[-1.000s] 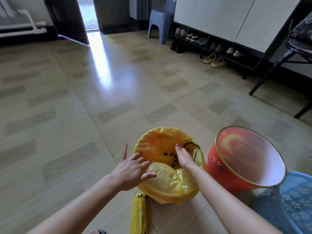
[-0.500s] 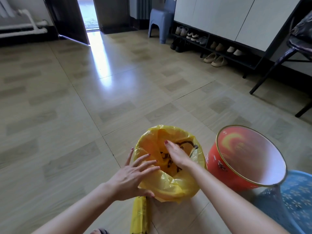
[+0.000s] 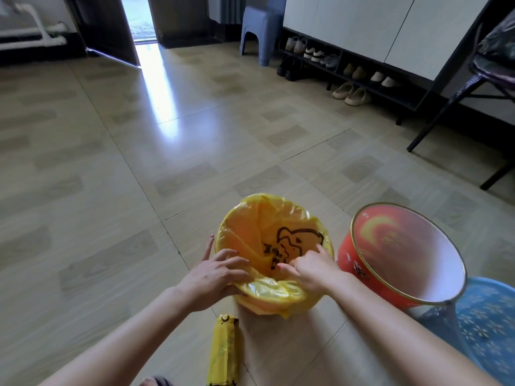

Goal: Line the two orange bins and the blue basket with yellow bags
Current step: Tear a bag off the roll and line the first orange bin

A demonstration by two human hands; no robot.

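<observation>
An orange bin stands on the floor, covered by a yellow bag (image 3: 250, 232) with a black cartoon print that lines its inside and folds over its rim. My left hand (image 3: 214, 274) holds the near-left rim, fingers over the bag's edge and thumb underneath. My right hand (image 3: 309, 270) reaches over the near-right rim and presses the bag down inside. To the right, a second orange bin (image 3: 359, 271) leans tilted, its white inside bare. The blue basket (image 3: 490, 316) sits against it at the right edge. A roll of yellow bags (image 3: 224, 349) lies on the floor near me.
Tiled floor (image 3: 139, 190) stretches ahead and left. A shoe rack (image 3: 348, 71) with several shoes runs under white cabinets at the back right, beside a blue stool (image 3: 260, 26). Dark chair legs (image 3: 446, 107) stand at the right. An open doorway (image 3: 136, 18) is at the back.
The bunched bag has been spread open and now lies smooth inside the bin. My right hand moved from the bag's middle to the near-right rim; my left hand settled onto the near-left rim.
</observation>
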